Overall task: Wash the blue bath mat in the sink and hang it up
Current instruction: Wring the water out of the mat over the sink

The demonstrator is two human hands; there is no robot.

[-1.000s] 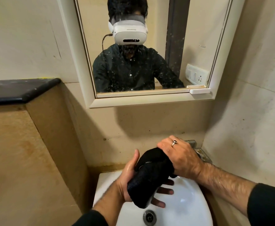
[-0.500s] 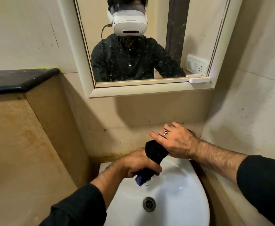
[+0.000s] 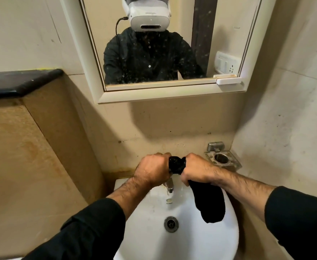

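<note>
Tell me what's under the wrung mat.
Under the mat sits the white sink: the tap below both fists, the drain lower down. The hanging end hides part of the basin wall.

A small bathroom: a white ceramic washbasin (image 3: 182, 239) with a metal drain (image 3: 171, 224) and tap (image 3: 169, 185) sits against beige tiled walls, under a white-framed mirror (image 3: 165, 53), with a metal soap holder (image 3: 222, 160) fixed near its right rear corner.
</note>
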